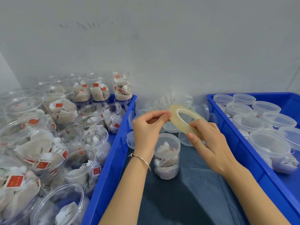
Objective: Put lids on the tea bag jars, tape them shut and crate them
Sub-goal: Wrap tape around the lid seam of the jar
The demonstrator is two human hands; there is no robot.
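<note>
A clear jar of tea bags (167, 157) with a lid on stands upright on the dark mat between two blue crates. Above it I hold a roll of clear tape (185, 118). My right hand (206, 143) grips the roll's near side. My left hand (148, 127) pinches the roll's far left edge with thumb and fingertips. Whether a strip of tape is pulled free I cannot tell.
The left blue crate (112, 159) holds several open jars of tea bags (65, 143), some stacked. The right blue crate (240, 143) holds several lidded jars (248, 123). Loose clear lids (185, 138) lie in a heap behind the tape, against a grey wall.
</note>
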